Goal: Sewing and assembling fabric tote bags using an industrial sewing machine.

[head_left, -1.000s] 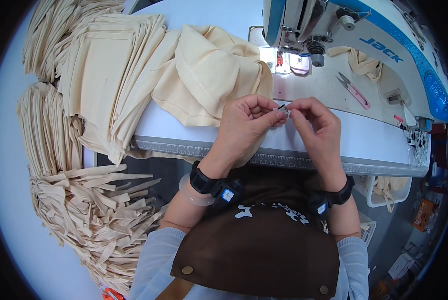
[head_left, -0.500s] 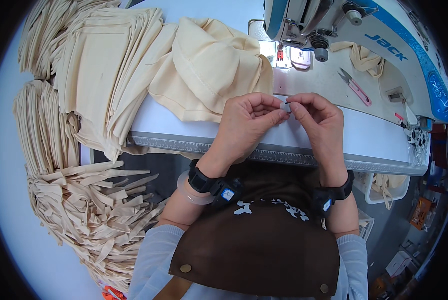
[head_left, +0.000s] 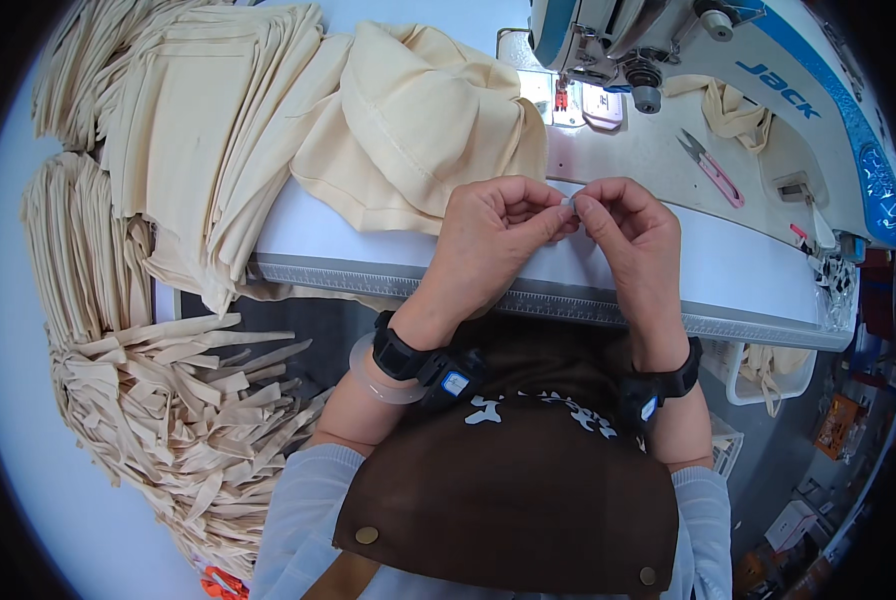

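Note:
My left hand and my right hand meet above the table's front edge, fingertips almost touching. Both pinch a small grey-white piece between thumb and forefinger; it is mostly covered, so its kind does not show. Just beyond the left hand lies a rumpled cream fabric piece with stitched seams. The sewing machine stands past my right hand, its red presser foot lit by the lamp.
Pink-handled thread snips and a cream strip lie on the machine bed. Stacked cream cloth panels fill the left, with bundled strips below. A ruler edge runs along the table front. A white basket stands lower right.
My fingertips have closed further over the small grey-white piece, so less of it shows. Both hands have shifted very slightly; the cloth and the machine stay put.

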A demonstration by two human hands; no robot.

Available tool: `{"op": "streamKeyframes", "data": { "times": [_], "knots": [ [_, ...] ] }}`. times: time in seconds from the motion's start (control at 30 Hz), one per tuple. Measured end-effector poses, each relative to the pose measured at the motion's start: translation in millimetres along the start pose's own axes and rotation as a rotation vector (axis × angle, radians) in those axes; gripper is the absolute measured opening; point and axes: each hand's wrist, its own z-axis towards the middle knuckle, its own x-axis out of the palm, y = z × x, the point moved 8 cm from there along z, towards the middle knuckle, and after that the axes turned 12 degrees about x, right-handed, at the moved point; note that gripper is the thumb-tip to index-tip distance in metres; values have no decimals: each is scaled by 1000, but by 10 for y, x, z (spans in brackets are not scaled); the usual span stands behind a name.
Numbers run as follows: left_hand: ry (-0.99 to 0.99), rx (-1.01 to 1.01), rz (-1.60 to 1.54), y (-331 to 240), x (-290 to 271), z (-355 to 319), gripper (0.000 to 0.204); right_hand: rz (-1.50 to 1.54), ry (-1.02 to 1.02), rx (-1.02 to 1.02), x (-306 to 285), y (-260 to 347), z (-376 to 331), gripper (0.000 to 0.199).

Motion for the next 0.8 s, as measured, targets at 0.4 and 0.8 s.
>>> {"op": "streamKeyframes", "data": {
  "times": [0.4,0.8],
  "knots": [
    [9,-4,-8,-2,-7,-15,14,-73,52,15,-12,54,32,10],
    [209,588,1285,-639,138,-3,49,-585,-107,-99,-204,315,562,13]
  ]
}}
